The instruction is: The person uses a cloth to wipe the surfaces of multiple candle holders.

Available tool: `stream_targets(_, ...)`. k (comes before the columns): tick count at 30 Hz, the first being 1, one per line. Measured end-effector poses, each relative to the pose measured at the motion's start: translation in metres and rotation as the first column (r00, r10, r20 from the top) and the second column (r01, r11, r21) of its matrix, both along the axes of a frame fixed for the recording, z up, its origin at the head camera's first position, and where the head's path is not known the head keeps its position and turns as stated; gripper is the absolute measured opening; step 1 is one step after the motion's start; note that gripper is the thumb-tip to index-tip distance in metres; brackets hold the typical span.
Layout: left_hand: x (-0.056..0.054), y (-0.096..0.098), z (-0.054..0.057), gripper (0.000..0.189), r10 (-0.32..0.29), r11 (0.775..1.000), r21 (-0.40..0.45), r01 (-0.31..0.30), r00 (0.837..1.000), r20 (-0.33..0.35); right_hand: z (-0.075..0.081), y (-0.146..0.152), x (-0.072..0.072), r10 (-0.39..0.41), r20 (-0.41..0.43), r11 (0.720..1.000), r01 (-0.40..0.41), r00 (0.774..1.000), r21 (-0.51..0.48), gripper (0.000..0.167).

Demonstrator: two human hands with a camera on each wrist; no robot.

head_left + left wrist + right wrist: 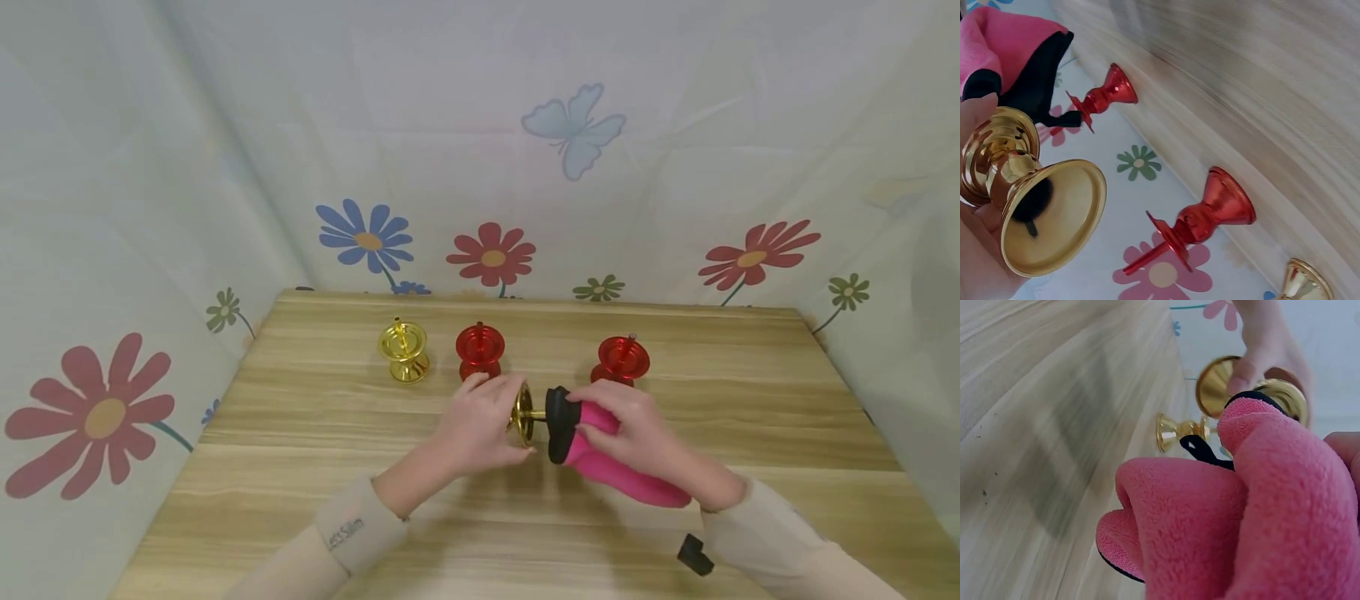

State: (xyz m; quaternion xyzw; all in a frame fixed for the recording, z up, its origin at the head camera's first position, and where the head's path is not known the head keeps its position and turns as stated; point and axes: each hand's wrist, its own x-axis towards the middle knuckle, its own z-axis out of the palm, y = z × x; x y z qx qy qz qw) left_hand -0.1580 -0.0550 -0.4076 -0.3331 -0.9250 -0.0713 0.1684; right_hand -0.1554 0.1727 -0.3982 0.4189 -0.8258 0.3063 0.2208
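My left hand (pixel 476 427) grips a gold candlestick (pixel 524 415) by its stem, tipped on its side. Its hollow base (pixel 1079 215) faces the camera in the left wrist view. The dish and its thin spike point toward my right hand (pixel 637 423). That hand pinches a pink plush cloth (pixel 630 479) with black edging, bunched up. The cloth's black edge lies right at the spike's end and hides the tip. In the right wrist view the cloth (pixel 1191 519) fills the foreground, with the candlestick partly behind it.
Another gold candlestick (pixel 406 367) stands upright at the back left of the wooden table (pixel 315 467). Two red candlesticks stand upright too, one red candlestick (pixel 480 343) beyond my left hand, the other red candlestick (pixel 624 358) beyond my right. A small black piece (pixel 696 555) shows beside my right sleeve.
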Motion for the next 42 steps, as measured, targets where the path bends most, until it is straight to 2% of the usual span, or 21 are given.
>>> stream_targets(3, 0.000, -0.004, 0.000, 0.083, 0.027, 0.999, 0.023, -0.028, 0.999, 0.032, 0.002, 0.008, 0.001, -0.051, 0.067, 0.997, 0.054, 0.996, -0.047, 0.041)
stream_targets(6, 0.001, -0.006, -0.001, 0.084, 0.048, 0.998, 0.047, -0.051, 0.997, 0.063, 0.004, 0.015, 0.002, -0.102, 0.179, 0.986, 0.123, 0.979, -0.114, 0.041)
stream_targets(9, 0.002, -0.007, -0.003, 0.085, 0.059, 0.995, 0.075, -0.065, 0.996, 0.072, 0.004, 0.020, 0.001, -0.138, 0.292, 0.969, 0.191, 0.946, -0.160, 0.039)
stream_targets(12, 0.004, -0.005, -0.004, 0.083, 0.052, 0.991, 0.120, -0.056, 0.998, 0.039, 0.004, 0.021, 0.000, -0.168, 0.388, 0.952, 0.252, 0.906, -0.177, 0.036)
stream_targets(15, 0.005, -0.001, -0.004, 0.081, 0.018, 0.983, 0.180, -0.018, 1.000, -0.002, 0.003, 0.020, -0.001, -0.185, 0.458, 0.938, 0.295, 0.870, -0.181, 0.033)
stream_targets(17, 0.006, 0.002, -0.003, 0.080, -0.004, 0.977, 0.211, 0.010, 1.000, -0.028, 0.001, 0.018, -0.002, -0.186, 0.488, 0.932, 0.310, 0.853, -0.188, 0.031)
stream_targets(20, 0.008, 0.007, -0.002, 0.079, -0.033, 0.970, 0.240, 0.044, 0.998, -0.054, -0.002, 0.012, -0.002, -0.157, 0.524, 0.926, 0.309, 0.837, -0.215, 0.031)
stream_targets(24, 0.009, 0.012, -0.002, 0.079, -0.045, 0.967, 0.246, 0.059, 0.997, -0.059, -0.004, 0.003, 0.001, -0.128, 0.533, 0.921, 0.299, 0.836, -0.248, 0.032)
stream_targets(26, 0.010, 0.013, -0.002, 0.078, -0.045, 0.966, 0.250, 0.058, 0.997, -0.059, -0.005, -0.001, 0.003, -0.135, 0.529, 0.924, 0.300, 0.838, -0.239, 0.032)
stream_targets(30, 0.011, 0.016, -0.003, 0.077, -0.044, 0.957, 0.284, 0.061, 0.997, -0.067, -0.008, -0.009, 0.008, -0.097, 0.558, 0.937, 0.265, 0.824, -0.229, 0.034)
stream_targets(32, 0.011, 0.017, -0.003, 0.077, -0.042, 0.953, 0.298, 0.061, 0.997, -0.072, -0.009, -0.011, 0.011, -0.050, 0.587, 0.944, 0.231, 0.808, -0.237, 0.038)
stream_targets(34, 0.011, 0.018, -0.003, 0.077, -0.037, 0.949, 0.310, 0.057, 0.997, -0.068, -0.009, -0.012, 0.013, -0.001, 0.628, 0.949, 0.199, 0.778, -0.246, 0.044)
stream_targets(39, 0.011, 0.018, -0.003, 0.078, -0.011, 0.944, 0.329, 0.026, 0.999, -0.046, -0.009, -0.014, 0.016, 0.069, 0.726, 0.959, 0.154, 0.684, -0.236, 0.063)
stream_targets(40, 0.011, 0.017, -0.003, 0.078, -0.008, 0.942, 0.334, 0.023, 0.999, -0.045, -0.010, -0.015, 0.017, 0.077, 0.736, 0.962, 0.145, 0.672, -0.233, 0.066)
stream_targets(42, 0.011, 0.017, -0.003, 0.078, -0.006, 0.941, 0.339, 0.022, 0.999, -0.046, -0.011, -0.016, 0.017, 0.078, 0.740, 0.965, 0.136, 0.668, -0.225, 0.072)
